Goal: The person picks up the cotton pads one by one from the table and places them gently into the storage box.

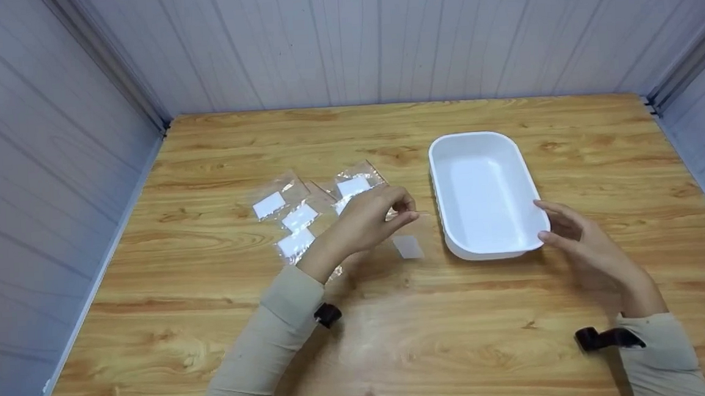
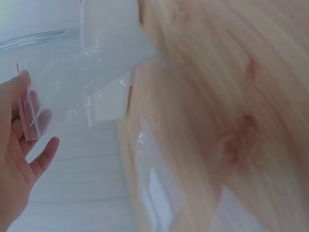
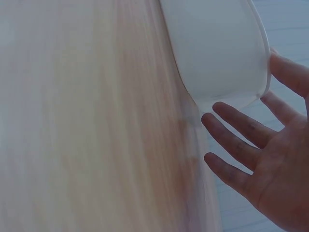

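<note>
My left hand (image 1: 373, 218) pinches the top edge of a clear zip-lock bag (image 2: 60, 92) between thumb and fingers. A red strip runs along that edge, and a white rectangle (image 1: 408, 247) shows low in the bag, which hangs just left of a white plastic tub (image 1: 481, 199). At the tub's right side, near its front corner, my right hand (image 1: 588, 245) touches the rim with thumb and a fingertip. The other fingers are spread and fairly straight in the right wrist view. Several more clear bags (image 1: 297, 241) with white rectangles lie left of and behind my left hand, partly covered by it.
All of this is on a wood-grain table (image 1: 428, 340). Pale panelled walls (image 1: 343, 39) stand behind it and along both sides. The tub's inside shows only its bare white bottom. A dark strap device sits on each wrist.
</note>
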Available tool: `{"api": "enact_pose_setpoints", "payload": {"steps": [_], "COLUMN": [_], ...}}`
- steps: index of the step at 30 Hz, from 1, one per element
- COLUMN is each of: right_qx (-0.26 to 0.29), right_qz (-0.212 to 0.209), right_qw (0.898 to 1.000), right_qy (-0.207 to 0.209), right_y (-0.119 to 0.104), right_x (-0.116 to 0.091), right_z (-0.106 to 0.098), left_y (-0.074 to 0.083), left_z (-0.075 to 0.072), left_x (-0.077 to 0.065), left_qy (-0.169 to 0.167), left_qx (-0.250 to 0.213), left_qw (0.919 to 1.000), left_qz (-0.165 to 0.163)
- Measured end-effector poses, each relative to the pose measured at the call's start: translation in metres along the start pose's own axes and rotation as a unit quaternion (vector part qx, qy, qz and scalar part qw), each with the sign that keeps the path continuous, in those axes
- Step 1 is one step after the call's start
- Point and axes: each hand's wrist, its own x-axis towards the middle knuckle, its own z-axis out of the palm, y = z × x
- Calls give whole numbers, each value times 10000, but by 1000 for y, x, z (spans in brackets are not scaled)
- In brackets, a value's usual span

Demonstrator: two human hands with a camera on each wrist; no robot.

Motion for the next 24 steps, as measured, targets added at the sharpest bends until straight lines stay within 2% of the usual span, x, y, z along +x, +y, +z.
{"api": "enact_pose_setpoints", "payload": {"steps": [13,24], "right_qx": [0,47], "right_qz": [-33,74], "right_qw": [10000,10000], "right_qy": [3,-23], "right_y": [1,0], "right_x": [-1,0], "right_z": [1,1], "left_y": [18,32], "left_z": [-18,-19], "left_x": [5,18], "left_qy": [428,1097], "left_qx": [91,-82], "left_qw": [9990,9933], "left_qz": [98,343]}}
